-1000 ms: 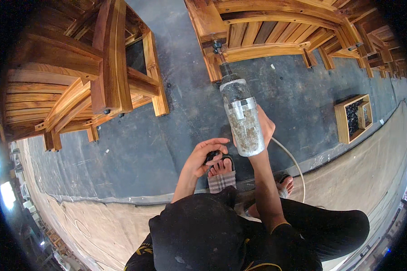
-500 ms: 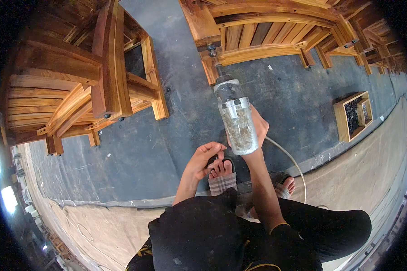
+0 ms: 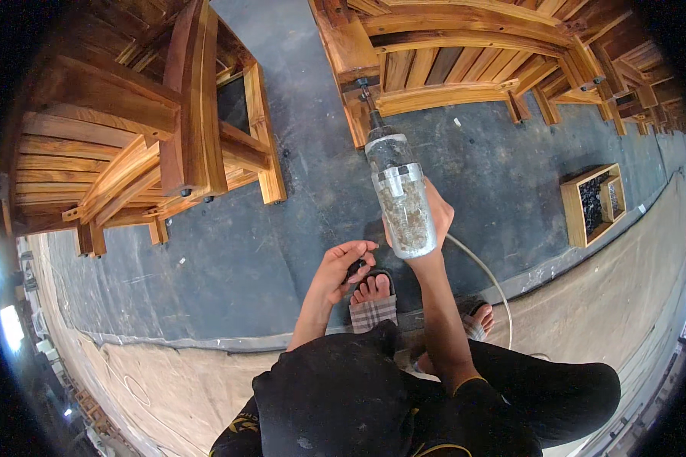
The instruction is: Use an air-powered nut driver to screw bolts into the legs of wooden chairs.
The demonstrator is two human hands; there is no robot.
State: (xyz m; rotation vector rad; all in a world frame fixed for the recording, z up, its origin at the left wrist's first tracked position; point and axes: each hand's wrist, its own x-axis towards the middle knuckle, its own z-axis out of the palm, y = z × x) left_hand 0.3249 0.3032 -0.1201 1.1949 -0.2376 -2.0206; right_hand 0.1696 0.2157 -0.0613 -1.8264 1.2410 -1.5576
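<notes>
My right hand (image 3: 440,217) grips an air-powered driver (image 3: 406,209) with a worn silver body, its hose trailing back beside my arm. The driver's dark nose reaches a small black fitting (image 3: 363,82) at the leg end of a wooden chair or bench (image 3: 346,53) lying tipped over. Whether the bit is turning cannot be seen. My left hand (image 3: 341,268) hovers over my foot, fingers curled around a small black piece (image 3: 355,267), mostly hidden in the palm. Similar black fittings (image 3: 185,193) sit on the leg ends of another tipped wooden piece (image 3: 194,114) at left.
An open wooden box (image 3: 593,206) with small black parts and a divided-off compartment rests on the dark floor mat (image 3: 229,282) at right. A pale hose (image 3: 488,274) runs past my right foot. More wooden furniture stretches away at the upper right.
The view has shifted slightly, and the fingers of my left hand have moved a little around the black piece. The driver stays against the same leg end.
</notes>
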